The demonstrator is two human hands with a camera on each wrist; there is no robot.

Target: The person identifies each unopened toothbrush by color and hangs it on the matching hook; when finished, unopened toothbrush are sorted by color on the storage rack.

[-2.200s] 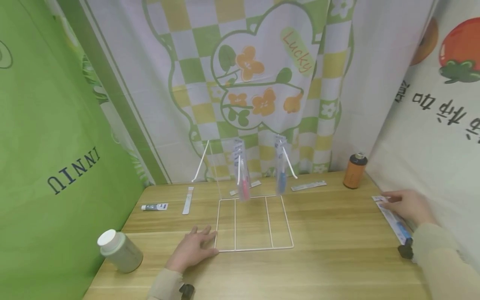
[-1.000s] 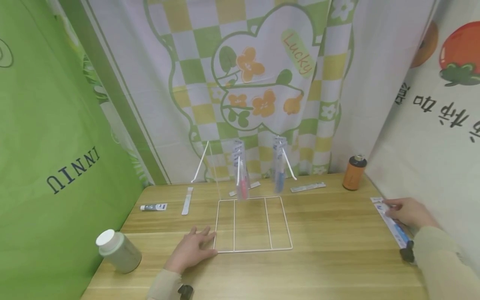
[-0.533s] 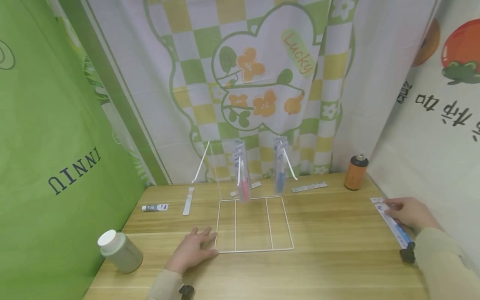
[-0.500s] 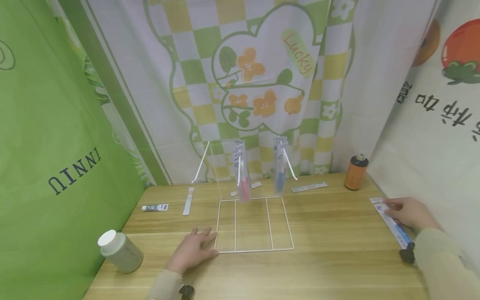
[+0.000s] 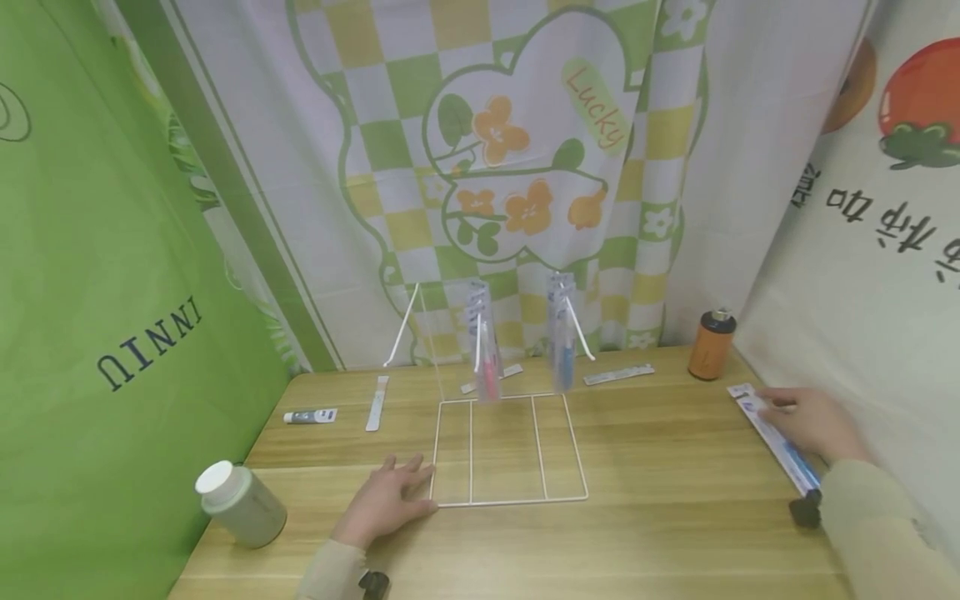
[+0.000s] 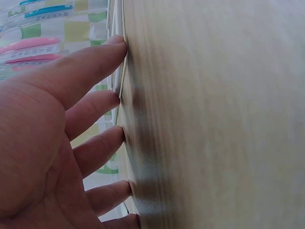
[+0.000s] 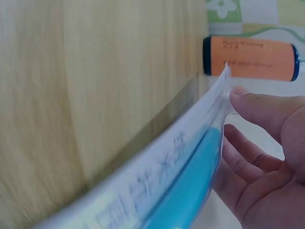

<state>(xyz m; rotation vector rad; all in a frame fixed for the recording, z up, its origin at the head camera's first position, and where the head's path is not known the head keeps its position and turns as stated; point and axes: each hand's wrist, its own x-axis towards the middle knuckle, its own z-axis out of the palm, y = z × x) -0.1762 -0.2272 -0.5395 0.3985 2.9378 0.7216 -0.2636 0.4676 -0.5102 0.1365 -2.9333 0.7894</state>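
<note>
My right hand (image 5: 817, 425) pinches a packaged toothbrush (image 5: 776, 437) by its clear pack at the table's right side. In the right wrist view, the thumb lies along the pack's upper edge, the other fingers are behind it, and its blue handle (image 7: 190, 181) shows through. My left hand (image 5: 386, 500) has its fingers spread, thumb and fingertips at the left front corner of a white wire display rack (image 5: 510, 502). A pink toothbrush pack (image 5: 488, 375) hangs on the rack's middle hook and a blue toothbrush pack (image 5: 565, 367) on its right hook. The left hook (image 5: 401, 325) is bare.
An orange bottle (image 5: 711, 346) stands at the back right corner, a grey-green jar (image 5: 251, 512) with a white lid at the left. A small tube (image 5: 310, 416) and several slim flat strips (image 5: 377, 403) lie along the back. Curtains enclose the table.
My right hand has shifted slightly left with the toothbrush pack, whose far end has swung inward over the last half second. My left hand and the rack have stayed put.
</note>
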